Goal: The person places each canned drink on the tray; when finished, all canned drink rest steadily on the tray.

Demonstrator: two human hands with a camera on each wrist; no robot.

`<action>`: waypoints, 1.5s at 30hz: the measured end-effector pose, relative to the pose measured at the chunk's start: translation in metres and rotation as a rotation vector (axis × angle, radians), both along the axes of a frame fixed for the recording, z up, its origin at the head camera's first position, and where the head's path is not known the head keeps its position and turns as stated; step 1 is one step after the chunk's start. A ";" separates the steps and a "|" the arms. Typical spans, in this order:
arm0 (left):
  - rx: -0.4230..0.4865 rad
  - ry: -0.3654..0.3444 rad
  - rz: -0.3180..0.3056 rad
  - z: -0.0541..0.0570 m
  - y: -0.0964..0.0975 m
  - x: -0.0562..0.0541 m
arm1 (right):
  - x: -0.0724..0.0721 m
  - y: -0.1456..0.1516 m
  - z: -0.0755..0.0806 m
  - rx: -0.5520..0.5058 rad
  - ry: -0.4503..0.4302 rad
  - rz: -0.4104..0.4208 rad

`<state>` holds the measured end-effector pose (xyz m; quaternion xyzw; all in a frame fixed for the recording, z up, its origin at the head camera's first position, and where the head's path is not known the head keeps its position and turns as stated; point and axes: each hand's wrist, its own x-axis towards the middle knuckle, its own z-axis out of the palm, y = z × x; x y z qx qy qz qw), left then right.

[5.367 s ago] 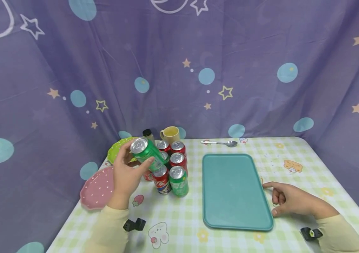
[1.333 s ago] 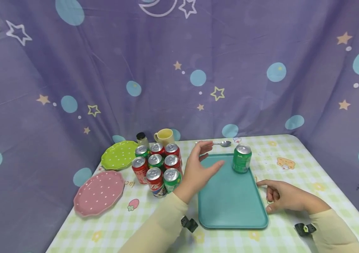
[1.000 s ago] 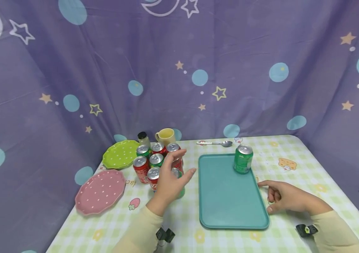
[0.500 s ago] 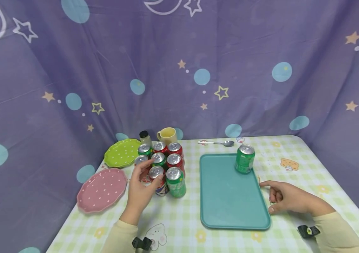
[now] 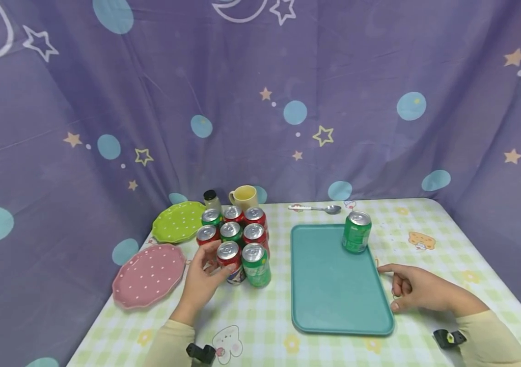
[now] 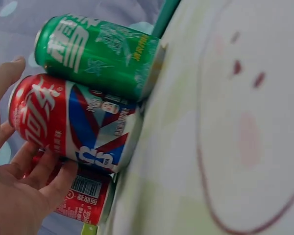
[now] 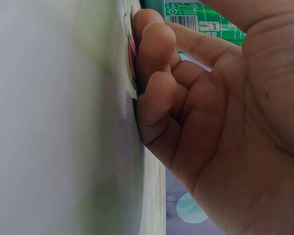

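Observation:
My left hand is at a red cola can in the front row of grouped cans. In the left wrist view its fingers lie along the side of that cola can, while the thumb stands apart near its top. A green soda can stands right beside it. Another green can stands at the far right corner of the teal tray. My right hand rests on the tablecloth at the tray's right edge, index finger extended toward the rim, other fingers loosely bent, holding nothing.
Several red and green cans stand close together behind the front pair. A pink dotted plate and a green dotted plate lie left. Behind are a black-lidded jar, a yellow mug and a spoon.
A green can went from my left hand onto the tray. The left hand then moved back left, coming down around the front red cola can. My right hand stays by the tray.

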<state>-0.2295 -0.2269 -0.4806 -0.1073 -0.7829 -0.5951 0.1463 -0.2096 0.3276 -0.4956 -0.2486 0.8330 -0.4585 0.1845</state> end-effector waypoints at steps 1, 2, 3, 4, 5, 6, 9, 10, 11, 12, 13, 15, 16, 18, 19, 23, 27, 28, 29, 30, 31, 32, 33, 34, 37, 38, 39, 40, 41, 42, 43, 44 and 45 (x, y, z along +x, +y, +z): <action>-0.015 -0.009 -0.008 -0.002 0.001 0.000 | 0.000 0.000 0.000 -0.001 -0.002 -0.001; -0.024 -0.015 -0.015 -0.004 0.001 0.000 | 0.000 0.000 0.000 -0.002 -0.003 -0.003; -0.034 -0.022 -0.017 -0.006 0.002 -0.001 | 0.001 0.001 0.000 -0.002 -0.004 -0.003; -0.041 -0.029 -0.018 -0.008 0.003 -0.001 | 0.001 0.001 0.000 -0.003 -0.006 -0.003; -0.046 -0.035 -0.019 -0.009 0.003 -0.001 | 0.001 0.001 0.000 -0.003 -0.005 -0.002; -0.047 -0.043 -0.017 -0.010 0.004 -0.001 | 0.001 0.001 -0.001 -0.004 -0.004 0.000; -0.054 -0.057 -0.003 -0.012 0.005 -0.001 | 0.000 0.002 -0.001 -0.003 0.000 0.007; -0.054 -0.060 0.001 -0.012 0.006 -0.001 | 0.000 0.002 -0.002 -0.001 0.003 0.008; -0.053 -0.064 0.003 -0.012 0.006 -0.001 | 0.000 0.003 -0.002 0.003 0.006 0.009; -0.053 -0.069 0.004 -0.013 0.006 -0.001 | 0.000 0.003 -0.002 0.004 0.009 0.010; -0.055 -0.073 0.004 -0.013 0.005 -0.002 | 0.000 0.003 -0.002 0.006 0.009 0.010; -0.063 -0.081 0.002 -0.015 0.005 -0.003 | 0.000 0.004 -0.003 0.004 0.015 0.014; -0.067 -0.084 0.001 -0.016 0.005 -0.003 | 0.000 0.004 -0.003 0.006 0.017 0.013; -0.071 -0.088 0.005 -0.017 0.005 -0.003 | 0.000 0.005 -0.003 0.003 0.022 0.012; -0.075 -0.088 0.009 -0.018 0.005 -0.003 | 0.000 0.005 -0.003 -0.001 0.023 0.014; -0.077 -0.090 0.023 -0.020 0.006 -0.004 | 0.000 0.004 -0.003 -0.017 0.025 0.018; -0.062 -0.103 0.030 -0.022 0.007 -0.004 | 0.000 0.004 -0.003 -0.030 0.028 0.029; -0.058 -0.108 0.032 -0.023 0.008 -0.005 | 0.000 0.004 -0.003 -0.030 0.031 0.030; -0.054 -0.108 0.032 -0.023 0.008 -0.004 | 0.000 0.004 -0.003 -0.030 0.033 0.030; -0.051 -0.109 0.032 -0.023 0.008 -0.005 | 0.000 0.004 -0.003 -0.029 0.035 0.030; -0.048 -0.107 0.033 -0.023 0.008 -0.005 | 0.000 0.004 -0.002 -0.027 0.038 0.028; -0.043 -0.104 0.032 -0.024 0.008 -0.005 | 0.001 0.003 -0.002 -0.025 0.039 0.027; -0.035 -0.104 0.032 -0.024 0.008 -0.005 | 0.001 0.003 -0.002 -0.024 0.040 0.027; -0.032 -0.111 0.035 -0.023 0.009 -0.005 | 0.001 0.003 -0.001 -0.023 0.037 0.026; -0.021 -0.124 0.043 -0.019 0.012 -0.003 | 0.002 0.002 -0.001 -0.022 0.027 0.024; -0.019 -0.126 0.044 -0.019 0.012 -0.003 | 0.002 0.002 0.000 -0.023 0.024 0.024; -0.022 -0.129 0.046 -0.019 0.012 -0.003 | 0.001 0.002 -0.001 -0.023 0.020 0.023; -0.027 -0.130 0.047 -0.019 0.011 -0.003 | 0.001 0.002 -0.001 -0.024 0.018 0.023; -0.028 -0.120 0.044 -0.020 0.010 -0.003 | 0.001 0.002 -0.001 -0.025 0.017 0.023; -0.031 -0.113 0.045 -0.024 0.009 -0.005 | 0.001 0.002 -0.001 -0.026 0.020 0.025; -0.028 -0.102 0.045 -0.025 0.008 -0.005 | 0.001 0.002 -0.002 -0.026 0.020 0.025; -0.025 -0.096 0.046 -0.025 0.008 -0.005 | 0.001 0.002 -0.002 -0.025 0.020 0.024; -0.020 -0.091 0.049 -0.025 0.008 -0.005 | 0.000 0.002 -0.002 -0.023 0.022 0.023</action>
